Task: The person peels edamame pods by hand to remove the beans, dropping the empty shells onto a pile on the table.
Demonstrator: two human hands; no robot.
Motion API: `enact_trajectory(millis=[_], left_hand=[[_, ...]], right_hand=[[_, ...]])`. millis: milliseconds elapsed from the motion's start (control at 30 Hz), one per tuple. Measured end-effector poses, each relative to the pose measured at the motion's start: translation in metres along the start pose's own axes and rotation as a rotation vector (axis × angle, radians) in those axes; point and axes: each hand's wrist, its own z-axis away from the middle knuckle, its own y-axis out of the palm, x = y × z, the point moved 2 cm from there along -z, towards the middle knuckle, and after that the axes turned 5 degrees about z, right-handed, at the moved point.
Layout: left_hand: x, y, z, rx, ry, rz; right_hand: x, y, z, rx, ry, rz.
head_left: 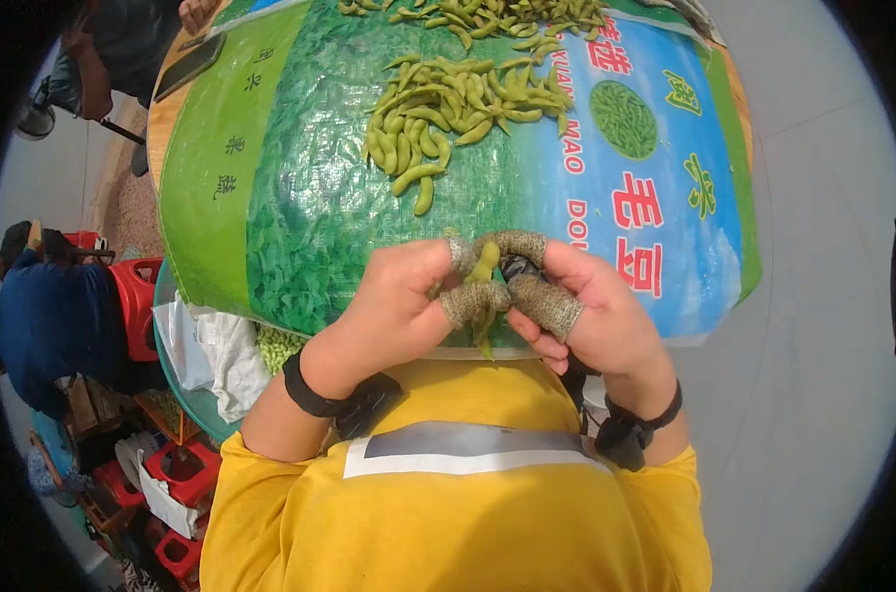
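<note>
Between my two hands, close to my shirt at the table's near edge, is a green edamame pod (486, 264). My left hand (398, 296) pinches it with thumb and finger, both wrapped in woven finger covers. My right hand (591, 301) meets it from the other side, its covered thumb and finger closed at the pod. A dark object (517, 266) shows between the right fingers. Beyond the hands, a pile of edamame pods (438, 109) lies on the printed plastic sheet (320, 197).
More pods (507, 15) lie at the far edge. A phone (189, 67) rests at the far left. Left of me, a teal basin (201, 400) holds shelled beans (278, 347) and a white cloth (233, 360). Red stools (186, 472) and other people (58, 326) are beyond it.
</note>
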Motion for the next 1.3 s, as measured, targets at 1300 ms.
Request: enact_trajectory(millis=[1300], left_hand=[[0.013,0.021,-0.004,-0.14,-0.443,0.779]], right_hand=[[-0.005,-0.006,-0.03,-0.313,-0.167,0.532]])
